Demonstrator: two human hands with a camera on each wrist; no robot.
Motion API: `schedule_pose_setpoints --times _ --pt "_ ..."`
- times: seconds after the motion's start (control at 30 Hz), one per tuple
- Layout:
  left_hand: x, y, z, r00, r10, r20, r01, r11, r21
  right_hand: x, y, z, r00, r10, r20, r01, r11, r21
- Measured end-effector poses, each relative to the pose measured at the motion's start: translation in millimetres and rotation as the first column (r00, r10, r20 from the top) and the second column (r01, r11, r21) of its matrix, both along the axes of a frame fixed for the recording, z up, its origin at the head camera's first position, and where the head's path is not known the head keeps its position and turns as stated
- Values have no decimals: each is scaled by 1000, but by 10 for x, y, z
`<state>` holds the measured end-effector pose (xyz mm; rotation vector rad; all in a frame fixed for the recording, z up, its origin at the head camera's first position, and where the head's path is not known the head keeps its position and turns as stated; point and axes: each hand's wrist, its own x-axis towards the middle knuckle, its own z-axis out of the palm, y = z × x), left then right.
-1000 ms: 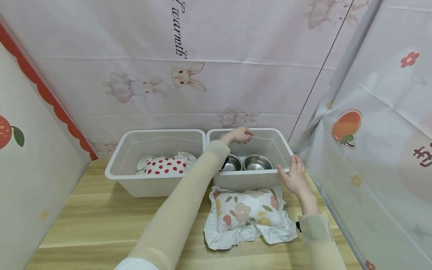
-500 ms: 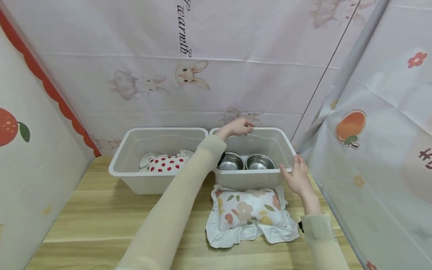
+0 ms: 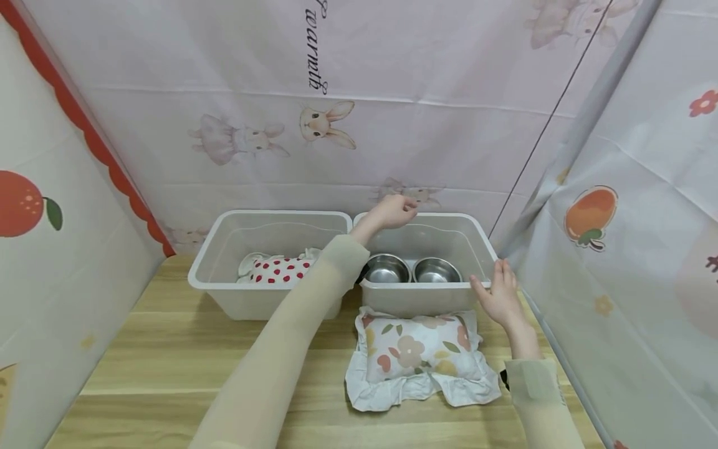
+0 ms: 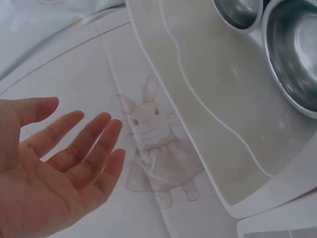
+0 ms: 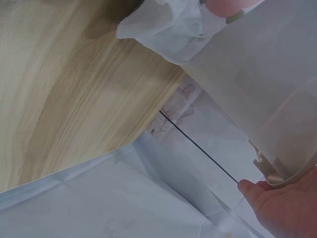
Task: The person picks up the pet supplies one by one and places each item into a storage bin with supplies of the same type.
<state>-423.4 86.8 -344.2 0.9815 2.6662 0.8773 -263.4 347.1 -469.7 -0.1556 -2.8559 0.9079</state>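
Observation:
My left hand (image 3: 392, 211) hovers over the back rim of the right white bin (image 3: 429, 299) and holds nothing. In the left wrist view, that left hand (image 4: 64, 168) shows its palm, with fingers loosely bent. Inside the bin sit two metal bowls, a left bowl (image 3: 387, 269) partly behind my sleeve and a right bowl (image 3: 437, 271). At the bin's front right corner, my right hand (image 3: 502, 302) rests on the rim, fingers extended and thumb spread apart. The right wrist view shows the right hand (image 5: 292, 203) touching the bin's corner.
Beside it on the left stands another white bin (image 3: 241, 302) with a red-spotted ruffled pillow (image 3: 277, 269) inside. A floral ruffled pillow (image 3: 417, 349) lies on the wooden table (image 3: 168, 374) before the right bin. Printed cloth (image 3: 449, 93) hangs behind and on both sides.
My left hand and forearm have shifted slightly left and back relative to the right bin, baring more of the left bowl. The head view has turned a little left. My right hand stays at the corner.

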Motion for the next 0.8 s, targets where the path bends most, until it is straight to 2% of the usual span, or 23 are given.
schedule_pose_setpoints --times 0.2,0.33,0.43,0.63,0.8 --pt "188 -134 39 999 39 -8 -39 998 45 8 -2 8 1000 -5 3 5 1000 -10" --pt "279 -289 38 996 86 -23 -85 995 49 9 -16 8 1000 1 14 0 1000 -17" --pt "336 -430 33 991 129 -22 -126 988 90 16 -27 14 1000 4 21 -3 1000 -17" --pt "449 -692 18 983 183 -8 -176 958 225 27 -29 51 1000 12 15 -12 1000 -7" --pt "560 -870 16 973 230 33 -229 923 309 17 -31 45 1000 8 -13 -8 1000 2"
